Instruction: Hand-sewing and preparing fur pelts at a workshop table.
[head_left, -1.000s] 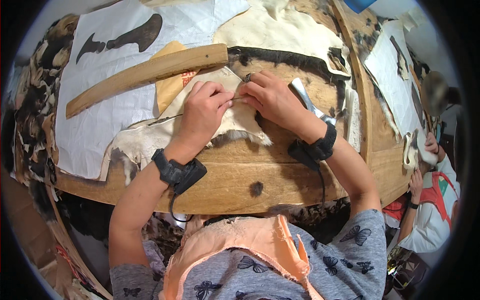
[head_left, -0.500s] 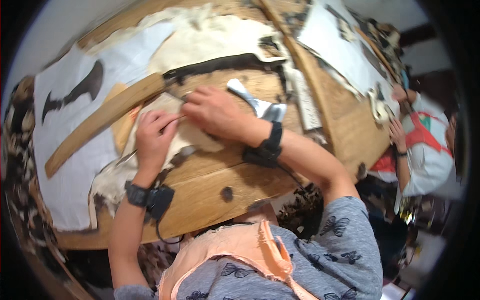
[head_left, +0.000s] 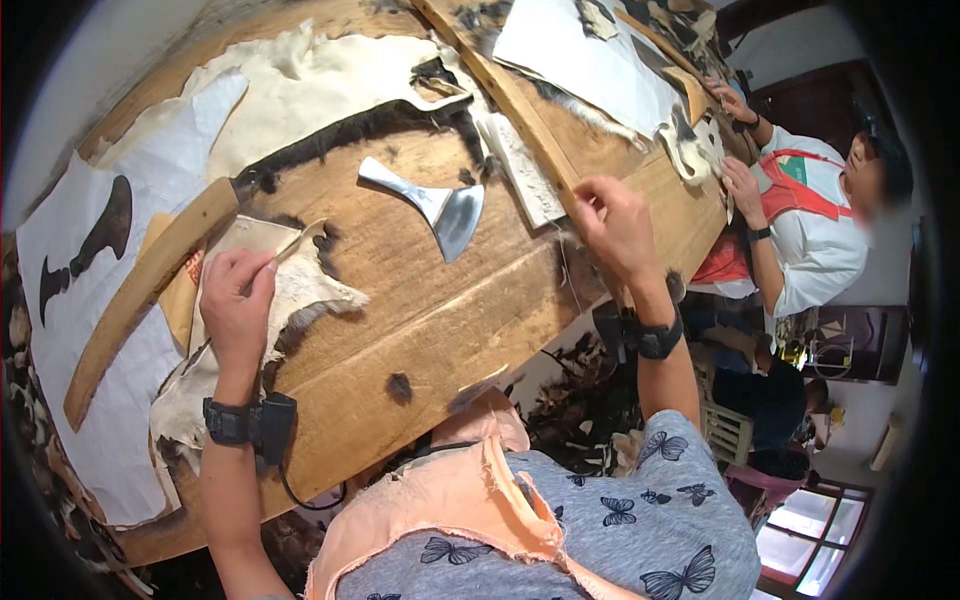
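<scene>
My left hand (head_left: 238, 300) lies on a small pale hide piece (head_left: 300, 290) with dark fur at its edges and pinches its upper edge against the wooden table (head_left: 450, 320). My right hand (head_left: 615, 225) is raised far to the right, over the table's edge by a wooden slat (head_left: 520, 110), its fingers pinched together. A thin thread (head_left: 563, 270) seems to hang from it. Between the hands a fan-shaped metal blade (head_left: 440, 205) rests flat on the wood.
A long curved wooden stick (head_left: 140, 290) lies left of the hide piece, over white paper patterns (head_left: 70, 250). A large pale hide (head_left: 320, 90) covers the far side. On the right a person in a white top (head_left: 810, 240) works on another hide (head_left: 690, 140).
My right hand has left the hide piece and swung up and to the right. The left hand stays on the hide. The blade, covered before, now lies in the open.
</scene>
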